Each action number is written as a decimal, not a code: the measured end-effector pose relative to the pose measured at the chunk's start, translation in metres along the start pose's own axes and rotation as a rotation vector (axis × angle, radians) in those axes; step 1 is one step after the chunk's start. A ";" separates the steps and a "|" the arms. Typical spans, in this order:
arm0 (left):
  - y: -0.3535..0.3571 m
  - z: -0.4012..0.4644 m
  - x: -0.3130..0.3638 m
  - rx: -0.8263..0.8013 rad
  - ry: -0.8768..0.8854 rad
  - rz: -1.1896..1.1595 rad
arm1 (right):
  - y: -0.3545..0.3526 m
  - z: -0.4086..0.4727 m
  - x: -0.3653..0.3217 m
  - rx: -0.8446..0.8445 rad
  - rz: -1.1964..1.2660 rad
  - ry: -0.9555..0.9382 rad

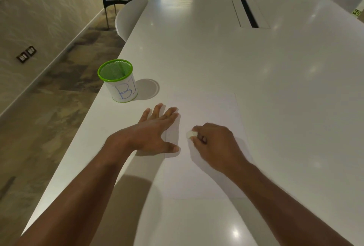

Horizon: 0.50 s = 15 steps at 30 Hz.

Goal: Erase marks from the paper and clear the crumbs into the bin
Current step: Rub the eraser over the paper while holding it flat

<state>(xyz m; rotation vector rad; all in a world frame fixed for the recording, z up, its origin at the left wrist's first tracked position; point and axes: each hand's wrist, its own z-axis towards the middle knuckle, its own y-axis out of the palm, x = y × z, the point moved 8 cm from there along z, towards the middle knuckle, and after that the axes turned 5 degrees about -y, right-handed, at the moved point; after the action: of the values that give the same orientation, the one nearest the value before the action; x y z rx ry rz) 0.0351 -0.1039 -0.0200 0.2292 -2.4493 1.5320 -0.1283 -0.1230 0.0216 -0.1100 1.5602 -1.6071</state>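
A sheet of white paper (206, 147) lies flat on the long white bench (216, 58), low in the middle of the view and hard to tell from the bench top except by its faint edges. The left hand (152, 132) rests palm down over the sheet's left edge, at about nine o'clock from the sheet's middle, its grip open with fingers straight and spread and the thumb stretched toward the right. Just to its right, the right hand (216, 145) has its grip closed on a small white eraser (191, 134), pinched at the fingertips and set against the paper. No marks or crumbs can be made out on the sheet. The bin (118, 81), a small white cup with a green mesh lining, green rim and blue lettering, stands upright on the bench near its left edge, at about eleven o'clock from the left hand and apart from the paper.
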 end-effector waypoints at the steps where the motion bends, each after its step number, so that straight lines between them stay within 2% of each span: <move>1: 0.000 0.000 0.000 -0.004 0.001 0.003 | 0.005 -0.004 -0.011 -0.040 0.009 -0.042; 4: 0.000 0.000 0.000 -0.009 0.005 0.006 | 0.008 -0.002 -0.011 -0.072 0.004 -0.065; 8: 0.000 -0.001 -0.001 0.002 0.007 -0.002 | -0.012 0.012 0.021 0.046 -0.090 0.096; 10: 0.000 -0.001 -0.001 0.007 0.010 0.000 | -0.007 0.008 0.007 0.046 -0.091 0.058; 13: 0.000 0.000 -0.001 0.006 0.017 0.003 | 0.016 -0.008 -0.029 -0.102 0.003 -0.084; 15: 0.001 0.000 -0.001 0.003 0.018 0.004 | 0.014 -0.005 -0.022 -0.108 0.003 -0.096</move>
<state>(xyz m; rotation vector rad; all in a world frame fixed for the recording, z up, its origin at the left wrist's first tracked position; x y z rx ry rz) 0.0358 -0.1039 -0.0208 0.2110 -2.4354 1.5326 -0.1102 -0.1031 0.0195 -0.2397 1.5719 -1.4927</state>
